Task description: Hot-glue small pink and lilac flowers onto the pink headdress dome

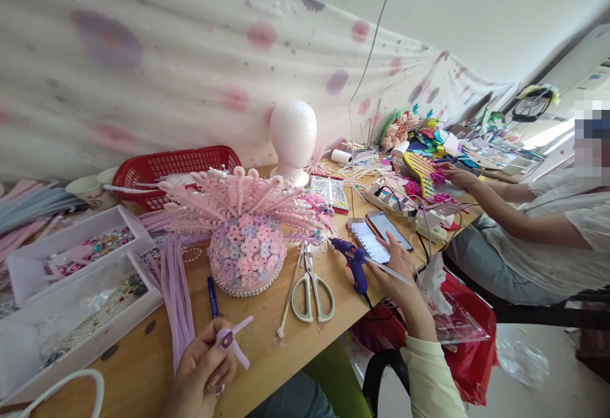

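Observation:
My left hand [206, 364] is low at the table's front edge, its fingers pinched on a short bent lilac pipe cleaner piece [237, 338]. My right hand [399, 275] reaches to a lit phone [370, 241] on the table, a fingertip on its screen, with a clear glue stick [391, 272] lying across the fingers. A second phone [388, 229] lies just beyond. The blue glue gun [354, 262] rests left of that hand. A pink and lilac headdress [245, 227] with pearl trim stands mid-table, scissors [312, 288] and a blue pen [212, 297] beside it.
White trays of beads [71, 278] sit at the left by a red basket [176, 167] and a foam head [293, 138]. Lilac pipe cleaners [177, 297] lie in a bundle. Another person [538, 227] sits at right among craft clutter. A red bag [469, 342] hangs below the table edge.

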The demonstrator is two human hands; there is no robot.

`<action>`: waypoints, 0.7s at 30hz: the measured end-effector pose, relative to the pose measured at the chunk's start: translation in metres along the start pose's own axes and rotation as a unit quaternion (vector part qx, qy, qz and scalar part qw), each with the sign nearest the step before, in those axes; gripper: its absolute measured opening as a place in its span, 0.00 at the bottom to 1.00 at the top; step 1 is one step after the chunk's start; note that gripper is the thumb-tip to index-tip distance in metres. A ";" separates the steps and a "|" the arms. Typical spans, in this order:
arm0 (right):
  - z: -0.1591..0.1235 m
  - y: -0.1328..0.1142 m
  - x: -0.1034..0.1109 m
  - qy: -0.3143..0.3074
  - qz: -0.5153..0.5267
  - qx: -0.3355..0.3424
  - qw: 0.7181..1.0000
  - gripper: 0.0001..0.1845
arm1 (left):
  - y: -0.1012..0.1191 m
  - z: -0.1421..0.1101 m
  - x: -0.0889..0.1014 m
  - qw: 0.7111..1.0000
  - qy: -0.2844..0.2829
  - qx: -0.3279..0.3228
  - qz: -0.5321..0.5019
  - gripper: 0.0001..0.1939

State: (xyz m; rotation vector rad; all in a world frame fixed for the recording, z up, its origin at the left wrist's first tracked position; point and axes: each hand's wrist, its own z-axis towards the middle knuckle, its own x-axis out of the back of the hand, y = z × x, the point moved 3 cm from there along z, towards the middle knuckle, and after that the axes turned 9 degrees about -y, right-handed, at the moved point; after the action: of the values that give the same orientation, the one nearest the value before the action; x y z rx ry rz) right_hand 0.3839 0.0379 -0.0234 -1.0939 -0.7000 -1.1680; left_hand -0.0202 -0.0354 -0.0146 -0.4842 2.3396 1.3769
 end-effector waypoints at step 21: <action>-0.005 0.016 0.004 -0.051 0.002 -0.019 0.998 0.49 | 0.002 -0.005 -0.005 0.999 0.005 0.022 -0.024 0.33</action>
State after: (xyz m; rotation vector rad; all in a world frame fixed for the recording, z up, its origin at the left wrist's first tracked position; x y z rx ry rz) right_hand 0.3997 0.0318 -0.0263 -1.1939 -0.7570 -1.1317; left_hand -0.0175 -0.0387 -0.0088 -0.5307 2.3457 1.3016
